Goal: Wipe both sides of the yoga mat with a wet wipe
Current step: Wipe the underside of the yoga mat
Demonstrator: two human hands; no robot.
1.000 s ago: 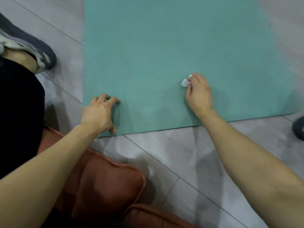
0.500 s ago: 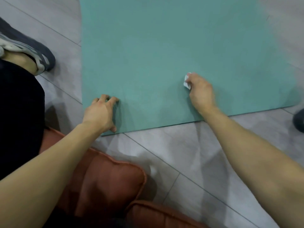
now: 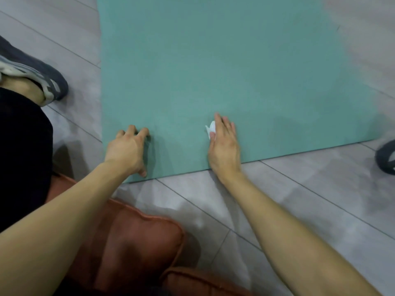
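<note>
The grey tiled floor (image 3: 299,210) took up most of my view, and on it the teal yoga mat (image 3: 213,60) lay flat, one face up, its near edge running slantwise just ahead of my arms. A rust-coloured cushion (image 3: 132,242) sat under me at the bottom of the frame, and a dark shoe (image 3: 42,75) rested on the tiles to the left of the mat, with part of another at the far right edge.

My left hand (image 3: 126,150) was planted on the mat's near left corner, fingers bent and tips pressing down, holding nothing. My right hand (image 3: 223,144) lay near the middle of the near edge, fingers fairly straight and flat on the mat, pressing the white wet wipe (image 3: 210,130) beneath them; only a crumpled bit showed beside the index finger.

I judged this to be the wiping of the upturned face, worked along the near strip. The underside could not be seen, so I could not tell its state. The next move, I reckoned, called for steady downward pressure and overlapping strokes, the left hand pinning the corner so the mat would not creep or ruck.
</note>
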